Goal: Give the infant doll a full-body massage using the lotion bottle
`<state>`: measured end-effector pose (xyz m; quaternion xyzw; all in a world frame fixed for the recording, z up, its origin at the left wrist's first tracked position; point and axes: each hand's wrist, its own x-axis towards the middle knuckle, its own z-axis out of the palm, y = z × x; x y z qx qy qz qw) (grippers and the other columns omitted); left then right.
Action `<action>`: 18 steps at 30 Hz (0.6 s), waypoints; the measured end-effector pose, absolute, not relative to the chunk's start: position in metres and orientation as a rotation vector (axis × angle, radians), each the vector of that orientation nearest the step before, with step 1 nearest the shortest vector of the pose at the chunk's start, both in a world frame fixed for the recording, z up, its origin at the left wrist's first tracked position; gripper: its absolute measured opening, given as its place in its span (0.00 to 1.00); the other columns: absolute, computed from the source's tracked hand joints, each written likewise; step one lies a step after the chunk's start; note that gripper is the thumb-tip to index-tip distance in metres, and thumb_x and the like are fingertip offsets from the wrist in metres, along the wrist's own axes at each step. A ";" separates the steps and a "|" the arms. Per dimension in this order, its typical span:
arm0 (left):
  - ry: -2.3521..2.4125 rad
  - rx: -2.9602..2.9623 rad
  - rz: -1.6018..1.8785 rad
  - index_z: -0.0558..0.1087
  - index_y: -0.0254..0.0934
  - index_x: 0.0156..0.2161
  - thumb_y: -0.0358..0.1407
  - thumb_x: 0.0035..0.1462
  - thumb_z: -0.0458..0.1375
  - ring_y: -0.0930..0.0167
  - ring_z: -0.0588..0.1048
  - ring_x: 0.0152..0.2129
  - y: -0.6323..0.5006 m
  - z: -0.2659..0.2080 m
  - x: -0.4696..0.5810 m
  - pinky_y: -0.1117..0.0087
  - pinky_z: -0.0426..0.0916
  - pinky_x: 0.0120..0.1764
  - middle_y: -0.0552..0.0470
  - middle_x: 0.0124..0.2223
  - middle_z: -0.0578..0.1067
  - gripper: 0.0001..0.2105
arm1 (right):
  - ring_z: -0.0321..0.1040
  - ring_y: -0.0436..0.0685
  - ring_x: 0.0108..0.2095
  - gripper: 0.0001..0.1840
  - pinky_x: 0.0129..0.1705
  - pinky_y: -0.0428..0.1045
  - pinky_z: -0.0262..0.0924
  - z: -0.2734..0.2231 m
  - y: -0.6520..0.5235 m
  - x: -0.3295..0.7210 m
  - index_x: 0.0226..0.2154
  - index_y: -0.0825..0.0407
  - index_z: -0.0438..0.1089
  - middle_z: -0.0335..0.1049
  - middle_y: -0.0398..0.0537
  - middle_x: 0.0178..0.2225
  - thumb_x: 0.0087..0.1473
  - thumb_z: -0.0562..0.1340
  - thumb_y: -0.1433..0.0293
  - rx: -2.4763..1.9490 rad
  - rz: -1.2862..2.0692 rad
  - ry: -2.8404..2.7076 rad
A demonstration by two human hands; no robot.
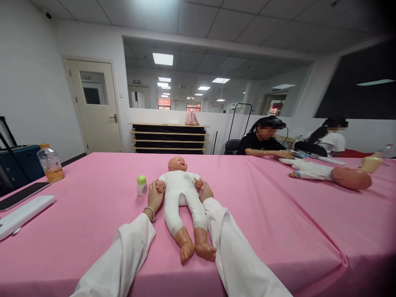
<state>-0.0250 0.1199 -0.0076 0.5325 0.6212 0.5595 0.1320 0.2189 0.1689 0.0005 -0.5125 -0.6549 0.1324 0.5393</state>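
Note:
A baby doll [182, 183] with a white cloth body and bare plastic head, hands and feet lies face up on the pink tablecloth [102, 222], feet toward me. My left hand [155, 196] is closed round the doll's arm on the left, close to its small hand. On the other side, my right hand [206, 191] grips the doll's other arm near the hand. My fingers are partly hidden behind the doll's arms. Just left of my left hand stands a small white bottle [141, 187] with a green cap.
At the left edge are a drink bottle [51, 165], a dark phone [23, 196] and a white case-like object [26, 216]. Two people sit beyond the table's right side. A second doll [321, 171] and a yellowish bottle [371, 163] lie near them.

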 end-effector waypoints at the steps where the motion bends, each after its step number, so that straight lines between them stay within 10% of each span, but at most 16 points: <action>1: 1.799 1.553 1.663 0.57 0.36 0.53 0.37 0.50 0.53 0.70 0.62 0.48 0.126 -0.007 -0.024 0.66 0.59 0.52 0.46 0.50 0.61 0.24 | 0.62 0.57 0.47 0.27 0.50 0.54 0.57 0.002 0.174 0.218 0.48 0.54 0.62 0.65 0.50 0.46 0.43 0.55 0.65 -1.238 0.303 -1.541; 10: 2.003 1.480 1.788 0.60 0.33 0.39 0.40 0.56 0.45 0.70 0.62 0.42 0.214 -0.001 -0.019 0.65 0.61 0.46 0.46 0.41 0.64 0.12 | 0.66 0.55 0.38 0.24 0.35 0.46 0.59 0.014 0.245 0.203 0.44 0.54 0.59 0.67 0.52 0.41 0.51 0.50 0.54 -1.306 0.314 -1.317; 18: 2.015 1.568 1.525 0.64 0.35 0.42 0.33 0.52 0.46 0.69 0.62 0.47 0.238 -0.012 -0.025 0.62 0.55 0.54 0.48 0.45 0.66 0.12 | 0.64 0.52 0.43 0.15 0.44 0.48 0.59 0.004 0.264 0.203 0.38 0.52 0.64 0.66 0.48 0.43 0.50 0.49 0.65 -1.259 0.362 -1.393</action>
